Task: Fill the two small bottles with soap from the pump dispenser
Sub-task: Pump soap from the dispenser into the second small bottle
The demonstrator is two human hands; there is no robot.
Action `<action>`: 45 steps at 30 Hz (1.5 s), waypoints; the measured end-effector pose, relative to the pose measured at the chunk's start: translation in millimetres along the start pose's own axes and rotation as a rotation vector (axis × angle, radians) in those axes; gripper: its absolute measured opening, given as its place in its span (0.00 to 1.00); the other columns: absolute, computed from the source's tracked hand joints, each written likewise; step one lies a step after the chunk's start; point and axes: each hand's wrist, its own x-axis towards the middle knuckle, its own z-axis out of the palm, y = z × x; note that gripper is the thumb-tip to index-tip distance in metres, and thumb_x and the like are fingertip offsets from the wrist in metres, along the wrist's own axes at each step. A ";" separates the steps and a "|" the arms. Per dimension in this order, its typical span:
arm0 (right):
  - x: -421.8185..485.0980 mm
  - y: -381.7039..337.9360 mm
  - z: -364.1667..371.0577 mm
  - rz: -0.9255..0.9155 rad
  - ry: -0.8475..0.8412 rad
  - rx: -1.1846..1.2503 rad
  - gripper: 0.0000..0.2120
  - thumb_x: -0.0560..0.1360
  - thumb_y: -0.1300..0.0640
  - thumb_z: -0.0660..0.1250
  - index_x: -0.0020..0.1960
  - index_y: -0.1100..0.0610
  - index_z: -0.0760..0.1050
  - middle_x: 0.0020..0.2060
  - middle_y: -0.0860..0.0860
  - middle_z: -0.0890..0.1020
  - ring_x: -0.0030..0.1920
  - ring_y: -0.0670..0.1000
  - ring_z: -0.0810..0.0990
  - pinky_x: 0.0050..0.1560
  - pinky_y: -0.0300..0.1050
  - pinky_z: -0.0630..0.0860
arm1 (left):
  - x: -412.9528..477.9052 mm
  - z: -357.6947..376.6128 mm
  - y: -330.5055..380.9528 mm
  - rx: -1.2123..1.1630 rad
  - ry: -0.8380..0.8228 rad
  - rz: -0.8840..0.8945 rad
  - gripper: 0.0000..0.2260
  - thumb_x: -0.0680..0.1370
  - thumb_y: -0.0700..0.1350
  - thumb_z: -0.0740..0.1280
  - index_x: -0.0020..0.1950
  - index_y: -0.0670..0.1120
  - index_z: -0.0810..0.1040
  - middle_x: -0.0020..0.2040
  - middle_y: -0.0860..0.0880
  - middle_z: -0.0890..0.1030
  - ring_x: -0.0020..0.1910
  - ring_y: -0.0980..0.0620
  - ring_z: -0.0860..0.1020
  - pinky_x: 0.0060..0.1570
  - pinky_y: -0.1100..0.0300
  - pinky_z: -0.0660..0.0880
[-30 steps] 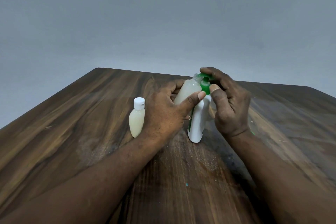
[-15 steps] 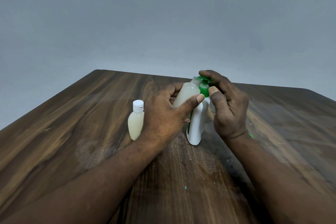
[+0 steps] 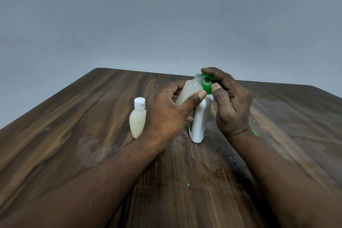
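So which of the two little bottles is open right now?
The uncapped bottle that the left hand holds tilted against the pump dispenser: its threaded neck is bare. The capped bottle standing on the table beside that hand wears a white cap.

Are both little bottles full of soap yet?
One looks done: the capped bottle stands on the table, full of pale soap. In hand: the left hand holds the open bottle, neck at the spout, while the right hand grips the dispenser by its green pump. That bottle looks mostly full. Left: topping it up and closing it.
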 end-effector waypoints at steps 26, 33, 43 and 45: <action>1.6 -4.1 -2.0 0.019 -0.057 0.010 0.23 0.80 0.53 0.60 0.70 0.61 0.80 0.64 0.52 0.85 0.63 0.52 0.84 0.60 0.57 0.82 | -1.4 0.3 1.3 -0.082 -0.009 -0.064 0.14 0.78 0.56 0.75 0.61 0.53 0.85 0.51 0.55 0.88 0.50 0.56 0.86 0.51 0.48 0.86; 1.4 -2.6 -2.1 0.031 -0.066 0.012 0.23 0.80 0.53 0.60 0.70 0.61 0.80 0.65 0.52 0.85 0.64 0.53 0.84 0.59 0.60 0.82 | -1.0 1.4 1.1 -0.116 -0.001 -0.080 0.13 0.78 0.54 0.76 0.60 0.51 0.84 0.50 0.53 0.88 0.49 0.55 0.86 0.49 0.50 0.86; 1.5 0.1 -2.6 -0.008 -0.033 -0.013 0.22 0.80 0.54 0.60 0.68 0.62 0.81 0.61 0.53 0.86 0.61 0.53 0.85 0.57 0.59 0.82 | -0.8 1.3 4.9 -0.081 0.011 -0.045 0.13 0.76 0.55 0.77 0.58 0.52 0.85 0.48 0.54 0.87 0.43 0.61 0.84 0.43 0.60 0.83; 1.4 -0.1 -0.4 -0.021 -0.019 -0.013 0.22 0.79 0.55 0.61 0.67 0.62 0.82 0.61 0.53 0.86 0.61 0.53 0.85 0.58 0.58 0.82 | -0.2 0.8 5.2 -0.056 0.012 -0.030 0.14 0.76 0.56 0.77 0.58 0.52 0.85 0.48 0.54 0.88 0.44 0.59 0.85 0.45 0.55 0.85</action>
